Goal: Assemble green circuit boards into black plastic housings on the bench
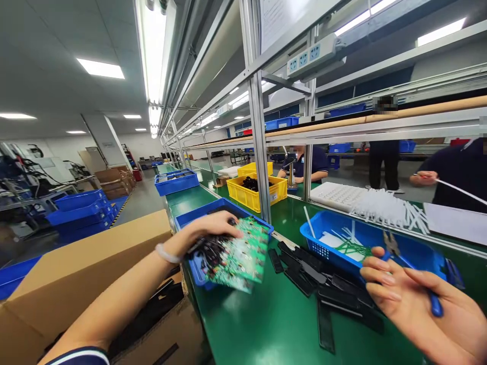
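My left hand (218, 224) is closed on the edge of a green circuit board (243, 253), which is blurred by motion. Dark wires and small parts show on the board. It hangs tilted above a blue bin (198, 215) on the bench. My right hand (422, 299), palm up, has a pair of pliers with blue handles (391, 244) lying through its fingers, jaws pointing up and away. Between the hands, black plastic strips (323, 284) lie in a loose pile. Just beyond the right hand stands a blue basket (317, 228) with white and green strips in it.
A large cardboard box (87, 253) stands left of the green bench (243, 329). Yellow bins (243, 195) with black parts sit behind a metal post (256, 132). White strips (384, 205) lie on the far side. Other people work across the bench; one hand (425, 177) holds a white strip.
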`<control>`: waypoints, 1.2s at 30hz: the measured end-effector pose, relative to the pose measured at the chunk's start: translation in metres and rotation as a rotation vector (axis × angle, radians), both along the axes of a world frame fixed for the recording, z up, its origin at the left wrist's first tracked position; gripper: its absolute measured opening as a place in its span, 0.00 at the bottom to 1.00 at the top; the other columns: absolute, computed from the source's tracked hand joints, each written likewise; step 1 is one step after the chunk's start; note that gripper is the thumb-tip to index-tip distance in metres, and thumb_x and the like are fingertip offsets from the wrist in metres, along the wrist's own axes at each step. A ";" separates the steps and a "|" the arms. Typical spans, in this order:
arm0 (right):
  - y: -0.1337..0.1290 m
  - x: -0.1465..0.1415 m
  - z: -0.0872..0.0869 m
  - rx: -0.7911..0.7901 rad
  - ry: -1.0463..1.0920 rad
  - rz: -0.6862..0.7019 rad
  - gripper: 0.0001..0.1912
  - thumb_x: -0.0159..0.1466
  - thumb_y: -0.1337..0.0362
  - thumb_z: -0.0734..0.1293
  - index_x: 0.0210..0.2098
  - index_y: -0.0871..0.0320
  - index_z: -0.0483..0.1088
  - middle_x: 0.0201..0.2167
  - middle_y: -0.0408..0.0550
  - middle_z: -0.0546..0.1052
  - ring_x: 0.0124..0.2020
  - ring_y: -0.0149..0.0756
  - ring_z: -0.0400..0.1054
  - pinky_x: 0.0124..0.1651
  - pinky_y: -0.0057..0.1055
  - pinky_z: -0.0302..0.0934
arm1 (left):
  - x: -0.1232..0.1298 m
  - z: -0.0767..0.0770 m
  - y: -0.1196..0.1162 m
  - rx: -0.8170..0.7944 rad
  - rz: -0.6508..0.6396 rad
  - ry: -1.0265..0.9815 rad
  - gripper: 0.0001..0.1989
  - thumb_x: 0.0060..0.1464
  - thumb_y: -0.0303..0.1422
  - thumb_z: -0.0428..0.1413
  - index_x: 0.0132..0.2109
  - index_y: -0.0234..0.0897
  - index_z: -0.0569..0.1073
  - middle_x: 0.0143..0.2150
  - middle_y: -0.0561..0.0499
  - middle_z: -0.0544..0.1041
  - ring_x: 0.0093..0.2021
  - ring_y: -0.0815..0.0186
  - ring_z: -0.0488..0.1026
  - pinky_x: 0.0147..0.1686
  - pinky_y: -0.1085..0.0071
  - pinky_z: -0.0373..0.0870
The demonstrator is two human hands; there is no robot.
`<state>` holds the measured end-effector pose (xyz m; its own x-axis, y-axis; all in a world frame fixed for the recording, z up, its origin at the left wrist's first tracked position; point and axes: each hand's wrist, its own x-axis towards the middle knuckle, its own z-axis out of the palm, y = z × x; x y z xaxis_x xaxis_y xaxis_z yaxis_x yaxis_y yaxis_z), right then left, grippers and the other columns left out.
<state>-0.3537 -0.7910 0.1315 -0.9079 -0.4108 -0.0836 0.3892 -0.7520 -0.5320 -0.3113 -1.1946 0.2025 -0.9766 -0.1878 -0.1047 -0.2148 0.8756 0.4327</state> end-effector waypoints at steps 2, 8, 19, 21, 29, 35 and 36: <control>-0.003 0.007 0.009 -0.064 -0.169 0.069 0.20 0.48 0.73 0.63 0.41 0.59 0.64 0.30 0.46 0.61 0.24 0.29 0.56 0.19 0.24 0.61 | -0.009 -0.044 0.036 0.106 -0.069 -0.147 0.21 0.33 0.47 0.66 0.28 0.34 0.74 0.25 0.55 0.73 0.31 0.60 0.72 0.28 0.72 0.65; 0.002 0.018 0.014 -0.144 -0.062 0.170 0.18 0.49 0.70 0.65 0.41 0.56 0.63 0.30 0.44 0.60 0.25 0.28 0.56 0.21 0.23 0.61 | -0.016 -0.143 0.081 0.157 -0.088 -0.379 0.18 0.35 0.47 0.63 0.28 0.36 0.75 0.31 0.47 0.79 0.33 0.53 0.77 0.31 0.64 0.72; -0.009 0.015 0.012 -0.234 -0.169 0.207 0.19 0.49 0.72 0.66 0.41 0.58 0.64 0.30 0.44 0.62 0.26 0.28 0.56 0.22 0.22 0.58 | -0.005 -0.171 0.108 -0.237 -0.660 -0.087 0.68 0.21 0.57 0.67 0.68 0.37 0.49 0.70 0.29 0.37 0.68 0.33 0.29 0.57 0.34 0.20; -0.012 0.014 0.008 -0.220 -0.158 0.208 0.19 0.49 0.71 0.66 0.42 0.58 0.64 0.31 0.44 0.63 0.26 0.28 0.56 0.22 0.23 0.58 | -0.008 -0.180 0.111 -0.203 -0.834 -0.149 0.71 0.21 0.60 0.66 0.69 0.35 0.45 0.70 0.27 0.41 0.68 0.34 0.37 0.60 0.35 0.27; -0.031 -0.001 -0.018 0.263 0.291 0.177 0.17 0.55 0.59 0.67 0.43 0.55 0.67 0.30 0.42 0.65 0.27 0.31 0.57 0.25 0.26 0.52 | -0.017 -0.137 0.107 -0.150 -0.666 0.202 0.72 0.23 0.55 0.67 0.70 0.36 0.40 0.65 0.29 0.52 0.64 0.32 0.49 0.60 0.40 0.50; -0.047 -0.025 -0.049 1.130 0.818 0.043 0.10 0.58 0.63 0.61 0.39 0.55 0.66 0.30 0.43 0.69 0.34 0.38 0.63 0.40 0.34 0.57 | -0.023 -0.107 0.130 -0.225 -0.417 0.597 0.71 0.25 0.45 0.69 0.69 0.43 0.33 0.63 0.34 0.48 0.64 0.32 0.43 0.59 0.35 0.44; -0.048 -0.027 -0.053 1.206 0.839 0.053 0.11 0.58 0.63 0.60 0.40 0.55 0.67 0.33 0.45 0.72 0.37 0.40 0.65 0.43 0.36 0.58 | -0.026 -0.111 0.134 -0.228 -0.425 0.601 0.71 0.24 0.44 0.69 0.69 0.43 0.33 0.63 0.33 0.48 0.64 0.31 0.44 0.59 0.35 0.45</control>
